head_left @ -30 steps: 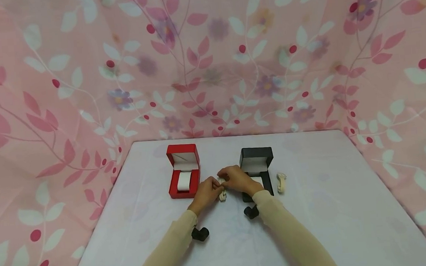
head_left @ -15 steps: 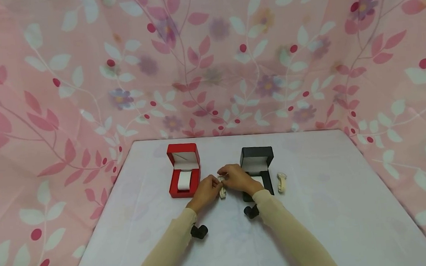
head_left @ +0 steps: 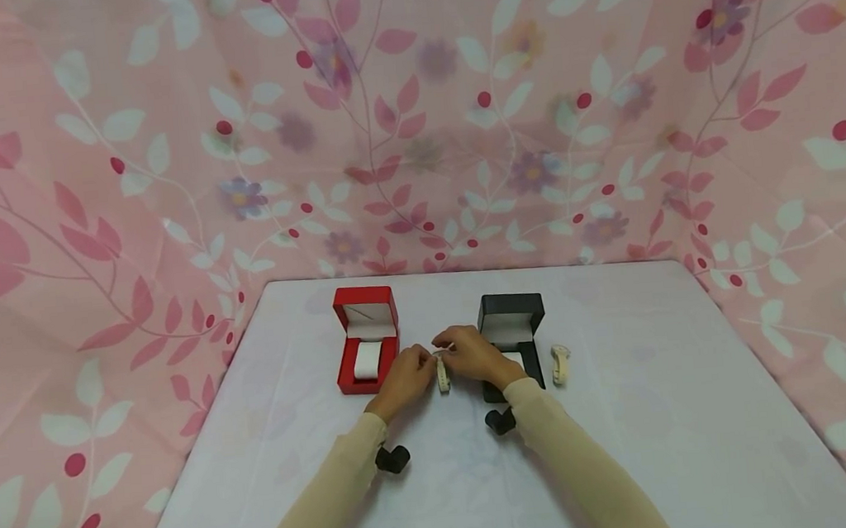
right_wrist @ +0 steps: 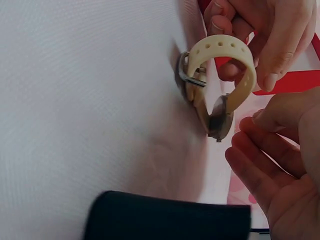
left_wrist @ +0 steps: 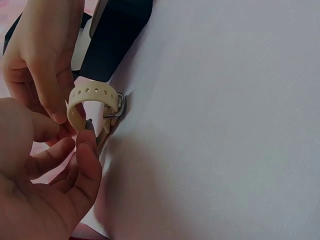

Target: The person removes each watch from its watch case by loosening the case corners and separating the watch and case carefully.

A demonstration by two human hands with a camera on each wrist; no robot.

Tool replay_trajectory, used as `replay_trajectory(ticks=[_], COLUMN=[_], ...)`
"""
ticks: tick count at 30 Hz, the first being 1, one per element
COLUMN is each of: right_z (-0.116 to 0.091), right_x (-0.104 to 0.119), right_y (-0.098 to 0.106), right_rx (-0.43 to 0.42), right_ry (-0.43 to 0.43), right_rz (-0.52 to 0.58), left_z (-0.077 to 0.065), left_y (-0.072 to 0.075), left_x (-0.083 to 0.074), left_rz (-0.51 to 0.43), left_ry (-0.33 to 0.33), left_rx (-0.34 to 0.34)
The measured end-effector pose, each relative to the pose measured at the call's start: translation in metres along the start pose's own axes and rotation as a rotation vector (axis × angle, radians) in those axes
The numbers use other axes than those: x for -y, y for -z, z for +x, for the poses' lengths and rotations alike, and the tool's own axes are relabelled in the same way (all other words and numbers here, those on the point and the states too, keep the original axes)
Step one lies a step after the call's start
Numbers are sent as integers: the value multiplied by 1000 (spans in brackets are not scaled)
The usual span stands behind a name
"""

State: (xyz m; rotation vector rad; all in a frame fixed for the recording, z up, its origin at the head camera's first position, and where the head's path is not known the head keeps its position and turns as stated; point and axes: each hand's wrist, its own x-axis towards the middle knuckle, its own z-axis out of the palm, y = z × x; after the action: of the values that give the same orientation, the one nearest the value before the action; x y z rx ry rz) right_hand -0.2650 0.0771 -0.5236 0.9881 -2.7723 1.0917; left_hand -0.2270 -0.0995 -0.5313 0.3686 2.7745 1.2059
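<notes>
A wristwatch with a cream, holed strap [right_wrist: 220, 44] and a metal buckle [left_wrist: 120, 105] stands on its side, strap curved into a loop. Its dark case [right_wrist: 220, 119] is edge-on in the right wrist view. My left hand [head_left: 408, 377] holds the watch, its fingers around the strap and case, partly hidden. My right hand [head_left: 475, 355] is on the other side, thumb and fingertips drawn together close beside the case; I cannot tell whether they pinch it. In the left wrist view, the right fingertips reach the strap's outer side.
An opened red watch box [head_left: 349, 382] with a white cushion stands left. An opened black watch box [head_left: 510, 303] stands right, partly behind the right hand. A second cream-strapped watch [head_left: 561, 367] lies on the white tabletop [head_left: 643, 412] beyond it. A floral curtain [head_left: 413, 132] hangs behind.
The watch has turned between the hands, so its strap now shows narrower in the head view. My left hand has shifted slightly away from me; the right hand stays nearly in place.
</notes>
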Motion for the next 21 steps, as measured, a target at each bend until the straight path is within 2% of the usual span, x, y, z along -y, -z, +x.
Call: replay_trajectory(ticks=[7,10,16,21], right_z=[2,2,-4,-22], right_x=[3,5,12,15], right_y=[5,10,31,50], right_rx=[-39,-38,-42,-12], right_ry=[74,91,125,122], right_rz=[-40,-49,-97,-114], left_z=[1,1,2,-1], left_y=[6,12,32,55], left_x=[-2,-5,-16,-21], left_rz=[31,13,28,70], left_ry=[-29,-29,-59,-58], left_rx=[-38,-42,-48,-85])
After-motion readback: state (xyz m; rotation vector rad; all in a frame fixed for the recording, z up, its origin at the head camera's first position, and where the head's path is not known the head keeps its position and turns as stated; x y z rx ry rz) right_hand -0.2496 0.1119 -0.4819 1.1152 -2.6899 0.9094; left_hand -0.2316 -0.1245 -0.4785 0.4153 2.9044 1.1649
